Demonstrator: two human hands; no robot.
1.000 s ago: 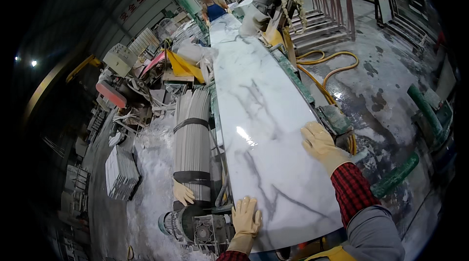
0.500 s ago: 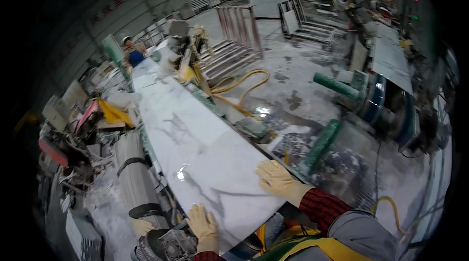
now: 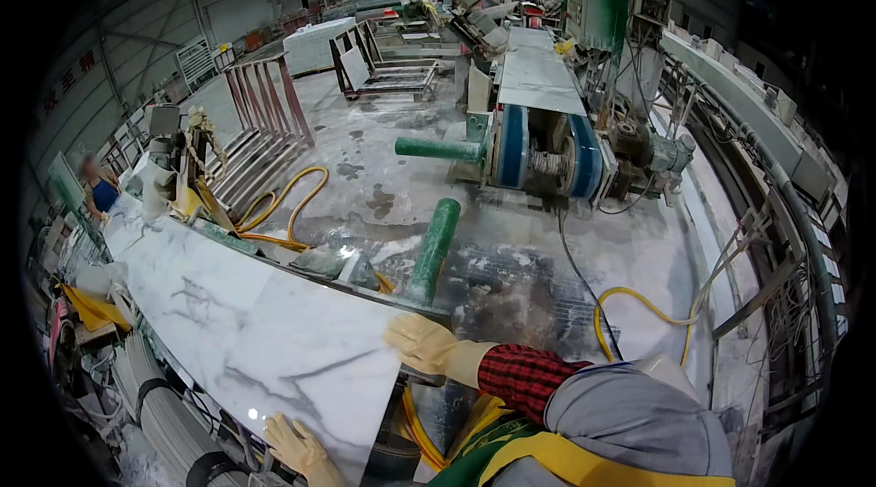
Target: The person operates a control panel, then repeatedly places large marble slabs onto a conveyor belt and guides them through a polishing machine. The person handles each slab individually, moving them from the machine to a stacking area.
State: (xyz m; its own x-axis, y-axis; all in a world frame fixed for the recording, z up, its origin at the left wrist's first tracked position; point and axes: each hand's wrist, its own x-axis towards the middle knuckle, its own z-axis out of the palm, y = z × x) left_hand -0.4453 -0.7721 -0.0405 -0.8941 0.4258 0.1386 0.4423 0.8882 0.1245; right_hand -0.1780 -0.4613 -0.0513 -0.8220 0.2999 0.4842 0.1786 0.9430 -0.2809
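Observation:
A long white marble slab (image 3: pixel 246 327) with grey veins lies flat across the lower left. My right hand (image 3: pixel 422 344), in a pale yellow glove, grips the slab's near right corner edge. My left hand (image 3: pixel 297 446), also gloved, rests flat on the slab's near left edge at the bottom of the view. A red plaid sleeve runs back from my right wrist.
Green rollers (image 3: pixel 434 238) and a yellow hose (image 3: pixel 274 209) lie on the wet concrete floor beyond the slab. A blue-and-grey machine (image 3: pixel 546 154) stands in the middle. Metal A-frame racks (image 3: pixel 269 108) are at the back left. Another person (image 3: pixel 95 188) stands at the slab's far end.
My head has turned right, so the slab has shifted to the lower left of the view. Both gloved hands have stayed on the slab's near end.

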